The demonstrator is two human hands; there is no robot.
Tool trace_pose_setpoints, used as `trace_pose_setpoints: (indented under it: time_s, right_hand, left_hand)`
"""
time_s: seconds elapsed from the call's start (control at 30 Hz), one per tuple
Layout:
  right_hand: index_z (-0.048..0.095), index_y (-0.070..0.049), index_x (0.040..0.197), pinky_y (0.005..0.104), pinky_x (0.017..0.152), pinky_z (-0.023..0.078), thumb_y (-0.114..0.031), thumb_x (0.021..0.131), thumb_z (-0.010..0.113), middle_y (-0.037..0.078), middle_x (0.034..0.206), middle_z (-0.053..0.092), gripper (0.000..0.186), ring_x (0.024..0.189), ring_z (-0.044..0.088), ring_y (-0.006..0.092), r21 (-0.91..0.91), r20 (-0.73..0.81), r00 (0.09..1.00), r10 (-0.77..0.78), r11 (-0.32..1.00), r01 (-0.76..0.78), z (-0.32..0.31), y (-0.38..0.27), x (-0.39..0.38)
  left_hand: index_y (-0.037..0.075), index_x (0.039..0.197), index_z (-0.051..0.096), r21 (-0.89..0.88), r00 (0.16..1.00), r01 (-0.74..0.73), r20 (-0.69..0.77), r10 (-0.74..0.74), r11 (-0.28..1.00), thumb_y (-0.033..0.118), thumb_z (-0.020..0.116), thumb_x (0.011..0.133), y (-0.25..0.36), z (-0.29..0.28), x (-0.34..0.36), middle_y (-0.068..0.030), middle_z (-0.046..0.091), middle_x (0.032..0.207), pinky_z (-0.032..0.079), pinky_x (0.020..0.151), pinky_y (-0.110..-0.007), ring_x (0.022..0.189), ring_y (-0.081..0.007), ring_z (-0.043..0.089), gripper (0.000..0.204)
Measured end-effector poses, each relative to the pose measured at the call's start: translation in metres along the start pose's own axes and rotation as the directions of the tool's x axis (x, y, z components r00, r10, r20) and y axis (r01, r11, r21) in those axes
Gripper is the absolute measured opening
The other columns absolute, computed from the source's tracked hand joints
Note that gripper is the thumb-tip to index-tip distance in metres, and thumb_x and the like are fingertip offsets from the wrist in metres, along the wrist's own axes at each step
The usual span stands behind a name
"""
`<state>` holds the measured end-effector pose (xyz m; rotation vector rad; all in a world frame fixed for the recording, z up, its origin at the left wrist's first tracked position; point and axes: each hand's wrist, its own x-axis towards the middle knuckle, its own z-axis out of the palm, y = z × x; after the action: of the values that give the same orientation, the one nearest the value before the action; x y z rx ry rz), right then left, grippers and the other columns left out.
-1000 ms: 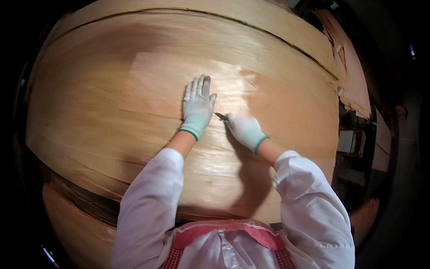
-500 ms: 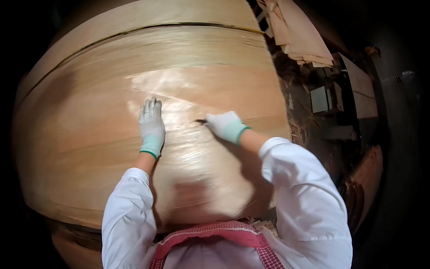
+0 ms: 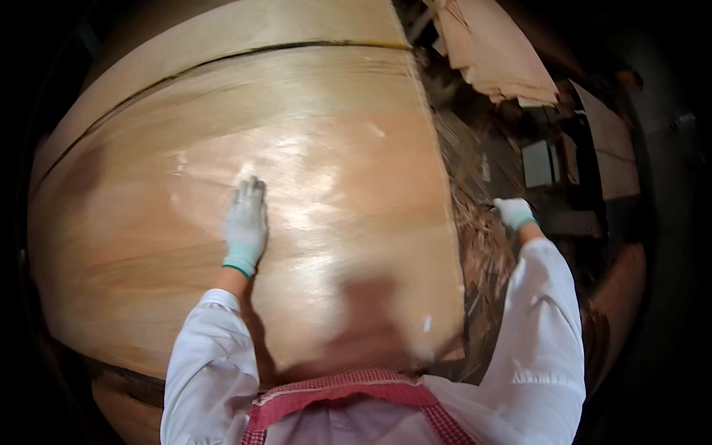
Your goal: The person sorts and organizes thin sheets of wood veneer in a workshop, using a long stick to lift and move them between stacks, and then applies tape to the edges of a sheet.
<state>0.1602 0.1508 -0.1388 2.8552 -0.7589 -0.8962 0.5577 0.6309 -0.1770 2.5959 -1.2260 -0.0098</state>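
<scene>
A broad, pale wood veneer sheet (image 3: 356, 222) lies before me, with glossy patches and a few small creases or torn spots. My left hand (image 3: 248, 215), in a white and mint glove, rests flat on it, fingers stretched out and close together. My right hand (image 3: 513, 212), gloved alike, is held out past the sheet's right edge, above a heap of scraps. Its fingers are curled closed. Whatever they hold is too small and blurred to make out.
Thin wood scraps (image 3: 482, 248) litter the floor along the sheet's right edge. Beyond them stand a grey-topped box (image 3: 538, 165) and a stack of veneer pieces (image 3: 493, 55) at the far right. A dark seam (image 3: 259, 50) crosses the far part of the surface.
My right hand has swung from the middle of the sheet out to the right, beyond its edge. The small dark tool it showed before is no longer plain. My left hand stays flat.
</scene>
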Motion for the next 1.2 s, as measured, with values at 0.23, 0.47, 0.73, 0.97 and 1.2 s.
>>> trace_pose_setpoints:
  time_s: [0.23, 0.47, 0.73, 0.97, 1.2]
  right_hand:
    - [0.058, -0.004, 0.1, 0.0471, 0.084, 0.045, -0.024, 0.095, 0.051, 0.019, 0.103, 0.063, 0.021, 0.096, 0.057, 0.0381, 0.078, -0.669, 0.655, -0.351, 0.844, 0.531, -0.13, -0.311, 0.042]
    - [0.061, -0.004, 0.099, 0.0479, 0.086, 0.045, -0.026, 0.093, 0.052, 0.02, 0.106, 0.061, 0.024, 0.097, 0.056, 0.0413, 0.113, -0.33, 0.873, -0.36, 0.903, 0.415, -0.12, -0.384, 0.033]
    - [0.06, -0.005, 0.11, 0.0497, 0.077, 0.049, -0.036, 0.095, 0.049, 0.027, 0.096, 0.064, 0.036, 0.091, 0.061, 0.0449, 0.141, 0.039, 0.988, -0.152, 0.979, 0.145, -0.191, -0.389, 0.108]
    - [0.058, -0.013, 0.116, 0.0493, 0.078, 0.05, -0.034, 0.094, 0.049, 0.022, 0.101, 0.066, 0.032, 0.093, 0.063, 0.0422, 0.051, -0.413, 0.829, -0.377, 0.9, 0.434, -0.332, -0.767, 0.206]
    - [0.058, -0.012, 0.101, 0.0469, 0.068, 0.051, -0.04, 0.095, 0.047, 0.015, 0.089, 0.069, 0.03, 0.083, 0.066, 0.0366, -0.035, -0.46, 0.491, -0.74, 0.568, 0.823, -0.344, -1.018, 0.208]
  left_hand:
    - [-0.002, 0.139, 0.041, -0.231, 0.982, -0.081, -0.186, 0.037, 0.97, 0.011, 0.034, 0.098, -0.031, 0.022, -0.014, -0.0236, 0.042, 0.142, 0.024, 0.116, -0.042, 0.135, -0.0338, 0.038, 0.044]
    - [0.004, 0.141, 0.042, -0.027, 0.886, 0.362, -0.301, -0.352, 0.932, 0.028, 0.04, 0.098, -0.11, -0.039, -0.04, -0.013, 0.045, 0.143, 0.034, 0.108, -0.041, 0.131, -0.0272, 0.043, 0.049]
    - [0.011, 0.138, 0.045, -0.111, 0.622, 0.737, -0.276, -0.733, 0.667, 0.029, 0.067, 0.084, -0.505, -0.138, -0.074, -0.0105, 0.054, 0.136, 0.043, 0.101, -0.038, 0.122, -0.0291, 0.052, 0.061]
    - [0.013, 0.145, 0.033, -0.441, 0.777, 0.494, -0.164, -0.608, 0.75, 0.022, 0.079, 0.074, -0.566, -0.156, -0.111, -0.0102, 0.057, 0.131, 0.041, 0.103, -0.037, 0.122, -0.0287, 0.052, 0.085]
    - [0.016, 0.148, 0.028, -0.466, 0.778, 0.489, -0.148, -0.61, 0.737, 0.017, 0.082, 0.072, -0.573, -0.157, -0.11, -0.0104, 0.057, 0.13, 0.041, 0.103, -0.038, 0.123, -0.0299, 0.05, 0.093]
